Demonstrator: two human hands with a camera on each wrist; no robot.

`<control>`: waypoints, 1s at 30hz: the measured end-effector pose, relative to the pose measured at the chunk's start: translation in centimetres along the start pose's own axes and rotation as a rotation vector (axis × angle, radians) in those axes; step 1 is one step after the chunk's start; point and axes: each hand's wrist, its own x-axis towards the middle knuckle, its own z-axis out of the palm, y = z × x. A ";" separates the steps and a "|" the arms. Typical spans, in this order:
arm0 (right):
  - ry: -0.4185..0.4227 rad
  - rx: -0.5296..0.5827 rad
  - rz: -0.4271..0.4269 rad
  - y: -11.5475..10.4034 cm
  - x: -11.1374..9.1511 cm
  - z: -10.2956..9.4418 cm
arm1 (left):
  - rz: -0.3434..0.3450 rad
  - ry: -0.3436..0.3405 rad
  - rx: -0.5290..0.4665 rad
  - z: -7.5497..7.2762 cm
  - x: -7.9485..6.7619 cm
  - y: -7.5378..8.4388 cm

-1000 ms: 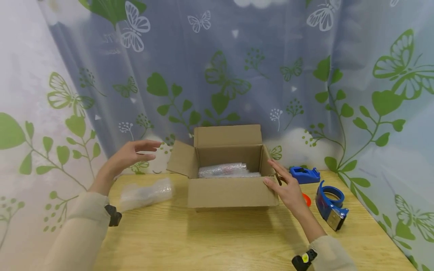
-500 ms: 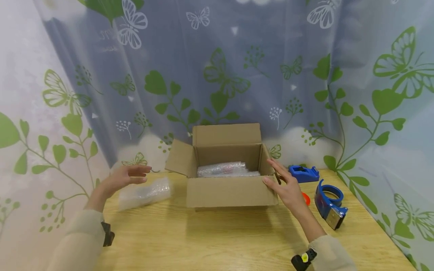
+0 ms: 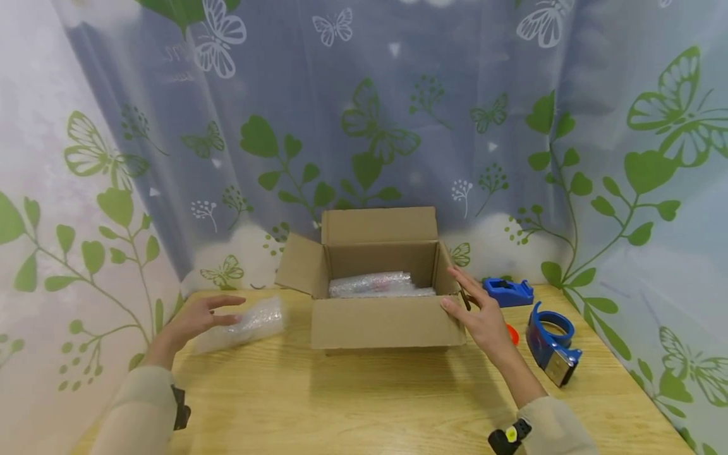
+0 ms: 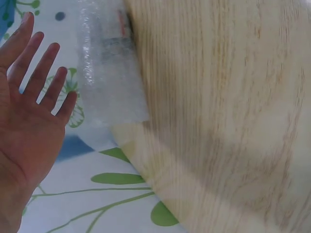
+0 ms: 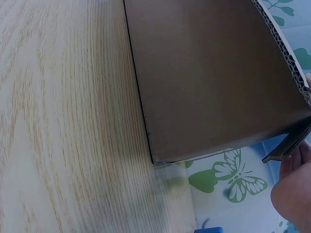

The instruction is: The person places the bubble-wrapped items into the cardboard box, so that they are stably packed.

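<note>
An open cardboard box stands mid-table in the head view, with bubble-wrapped items inside. My right hand holds its front right corner, thumb by the front flap and fingers along the right flap. In the right wrist view that hand is partly hidden by the flap. My left hand hovers near a bubble-wrapped bundle left of the box. The left wrist view shows this hand with fingers spread, apart from the bundle, whose contents are blurred.
To the right of the box lie a blue tape dispenser, a blue hand-held tape gun and a red round object, partly hidden by my hand. A patterned curtain closes off the wooden table behind and at the sides.
My left hand has come down and slightly left, from above the table to the bubble-wrapped bundle. The right hand has stayed at the box corner.
</note>
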 end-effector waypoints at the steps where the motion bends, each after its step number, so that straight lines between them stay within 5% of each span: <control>1: 0.000 0.001 -0.001 0.0 0.0 0.0 | -0.018 -0.010 -0.010 0.0 0.0 0.0; 9: 0.005 0.008 -0.010 0.0 0.0 -0.1 | -0.120 -0.091 -0.028 0.8 -0.2 -1.3; 16: 0.008 0.003 -0.010 0.0 0.0 -0.1 | -0.082 -0.012 -0.074 2.4 -0.1 -3.2; 30: -0.001 0.008 -0.009 0.2 0.0 -0.1 | -0.106 0.093 -0.111 4.4 -0.1 -4.2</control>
